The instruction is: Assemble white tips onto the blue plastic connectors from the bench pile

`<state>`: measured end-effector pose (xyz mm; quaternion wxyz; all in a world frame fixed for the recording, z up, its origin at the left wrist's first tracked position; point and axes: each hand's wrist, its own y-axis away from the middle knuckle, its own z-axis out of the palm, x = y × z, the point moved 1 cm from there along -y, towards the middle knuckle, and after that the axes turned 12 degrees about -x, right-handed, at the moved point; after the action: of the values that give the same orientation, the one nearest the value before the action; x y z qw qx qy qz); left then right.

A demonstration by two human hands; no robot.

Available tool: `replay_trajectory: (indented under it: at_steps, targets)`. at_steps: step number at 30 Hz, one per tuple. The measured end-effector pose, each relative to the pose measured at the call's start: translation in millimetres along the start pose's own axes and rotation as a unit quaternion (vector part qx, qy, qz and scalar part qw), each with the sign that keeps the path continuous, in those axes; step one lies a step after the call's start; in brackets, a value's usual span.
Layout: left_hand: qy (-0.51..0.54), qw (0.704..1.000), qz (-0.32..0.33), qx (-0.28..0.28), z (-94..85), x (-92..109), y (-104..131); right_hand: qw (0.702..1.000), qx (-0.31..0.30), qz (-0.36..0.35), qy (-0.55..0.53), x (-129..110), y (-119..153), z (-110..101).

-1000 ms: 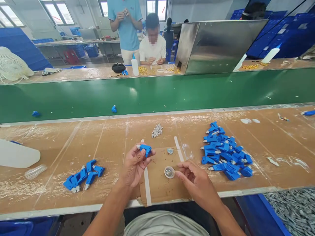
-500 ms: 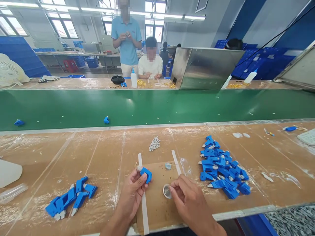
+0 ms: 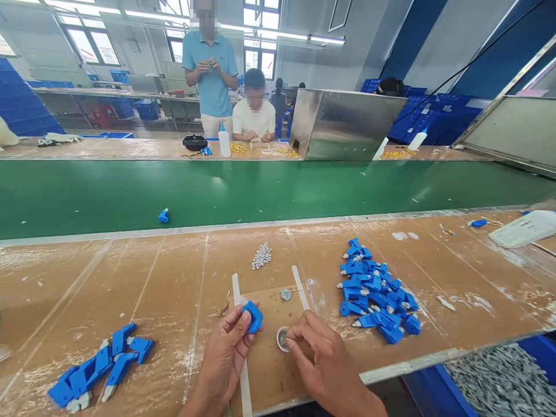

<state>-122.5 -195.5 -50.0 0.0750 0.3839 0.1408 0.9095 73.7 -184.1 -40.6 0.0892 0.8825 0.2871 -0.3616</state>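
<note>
My left hand (image 3: 232,337) is closed, gripping a blue plastic part (image 3: 252,317) between thumb and fingers, above a brown board (image 3: 267,370). With fingertips pinched together, my right hand (image 3: 322,353) reaches over the rim of a small round dish (image 3: 282,339). Whatever those fingers hold is too small or hidden to make out. Left of my hands lies a loose group of blue parts with pale tips (image 3: 103,360). A larger heap of similar blue parts (image 3: 377,295) is to the right. Small grey pellets (image 3: 262,256) are piled beyond the board.
A green belt (image 3: 278,188) crosses ahead, carrying one blue part (image 3: 163,215). Near the dish lies a bluish lump (image 3: 285,294) with a thin stick. A bin of grey pieces (image 3: 504,376) stands below the table's right edge. Two people face me across the belt.
The view has swung right, so things appear further left. The blue part in my left hand has turned slightly. On the belt, one blue part shifted left and another left the view.
</note>
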Motion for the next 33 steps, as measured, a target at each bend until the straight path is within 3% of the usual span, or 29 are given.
replay_trajectory:
  at_steps: [4, 7, 11, 16, 24, 33]
  targets:
    - [0.003, 0.999, -0.023, -0.034, 7.0, -2.6, 4.5, 0.999, 0.007, 0.009, -0.047, 3.0, 1.1, -1.1]
    - [0.005, 0.995, -0.054, -0.079, 14.2, -5.7, 9.7, 0.987, 0.026, 0.045, -0.151, 12.1, 3.1, -4.6]
    - [0.004, 0.987, -0.106, -0.116, 21.3, -11.8, 13.3, 0.944, 0.051, 0.072, -0.318, 24.6, 5.6, -12.4]
    - [0.005, 0.979, -0.142, -0.147, 26.4, -18.8, 13.5, 0.897, 0.086, 0.029, -0.433, 18.1, 5.4, -22.5]
    - [0.005, 0.97, -0.159, -0.183, 30.4, -24.5, 15.6, 0.947, 0.148, -0.016, -0.286, -19.8, 7.3, -32.2]
    - [0.021, 0.967, -0.169, -0.188, 30.4, -24.2, 17.2, 0.956, 0.146, -0.034, -0.252, -23.0, 7.2, -29.9]
